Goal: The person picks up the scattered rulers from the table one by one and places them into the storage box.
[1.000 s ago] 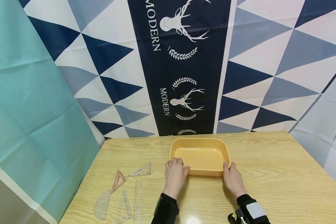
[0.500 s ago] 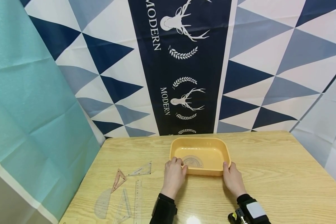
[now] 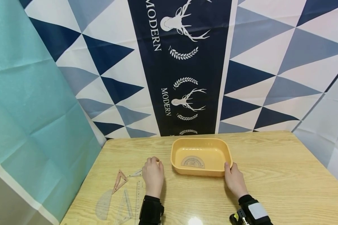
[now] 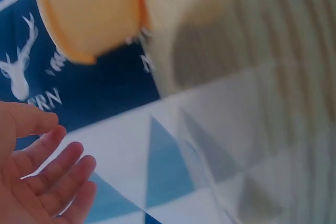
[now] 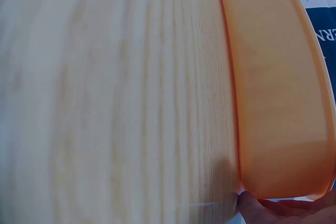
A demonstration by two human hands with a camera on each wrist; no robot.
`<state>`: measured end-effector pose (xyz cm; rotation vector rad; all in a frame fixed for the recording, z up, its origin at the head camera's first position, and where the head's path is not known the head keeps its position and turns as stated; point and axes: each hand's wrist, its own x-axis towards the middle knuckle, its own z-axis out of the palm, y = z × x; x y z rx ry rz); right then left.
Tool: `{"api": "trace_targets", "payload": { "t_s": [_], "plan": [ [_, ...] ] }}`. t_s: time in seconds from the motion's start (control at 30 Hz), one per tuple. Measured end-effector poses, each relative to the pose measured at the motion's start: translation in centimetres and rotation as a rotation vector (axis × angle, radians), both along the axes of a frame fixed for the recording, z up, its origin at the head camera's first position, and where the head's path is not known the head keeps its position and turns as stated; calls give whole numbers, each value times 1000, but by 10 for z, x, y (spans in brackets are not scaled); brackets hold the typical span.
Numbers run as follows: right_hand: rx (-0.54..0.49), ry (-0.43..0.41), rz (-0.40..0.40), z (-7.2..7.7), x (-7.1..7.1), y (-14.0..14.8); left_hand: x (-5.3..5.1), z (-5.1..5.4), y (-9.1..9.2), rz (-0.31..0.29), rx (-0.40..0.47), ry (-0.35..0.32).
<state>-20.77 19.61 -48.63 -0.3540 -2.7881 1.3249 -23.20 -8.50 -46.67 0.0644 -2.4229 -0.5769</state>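
A yellow plastic tray (image 3: 200,172) sits on the wooden table, with a clear protractor (image 3: 193,161) lying in its left front part. My right hand (image 3: 235,181) grips the tray's front right corner, thumb over the rim and fingers along the outside. To the left of the tray my left hand (image 3: 153,176) hovers above the table; in the left wrist view its fingers (image 4: 63,174) are loosely bent with nothing between them. It partly hides a clear set square (image 3: 135,173). Nearby lie a clear ruler (image 3: 139,195) and a pink set square (image 3: 120,181).
At the table's left lie another clear protractor (image 3: 103,204) and a larger clear set square (image 3: 124,207). A patterned cloth (image 3: 186,68) hangs behind the table (image 3: 276,175), and a turquoise cloth (image 3: 39,109) hangs on the left.
The clear protractor has appeared inside the tray beside my left hand. My left hand has then let go and moved left, away from the tray. The right hand stays in place.
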Motion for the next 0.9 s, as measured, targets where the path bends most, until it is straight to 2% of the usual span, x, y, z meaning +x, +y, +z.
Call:
{"api": "trace_targets", "payload": {
  "t_s": [0.13, 0.33, 0.43, 0.57, 0.9],
  "plan": [
    [-4, -1, -4, 0, 0, 0, -3, -6, -17, 66, -4, -69],
    [-7, 12, -2, -2, 0, 0, -4, -10, -33, 133, 23, -198],
    [-4, 15, -3, -3, 0, 0, -4, -12, -39, 118, 54, -266],
    [5, 18, 0, -2, 0, 1, -4, -15, -46, 70, 107, -357],
    [8, 26, 0, -4, 1, 1, -2, -17, -54, 21, 113, -506]
  ]
}}
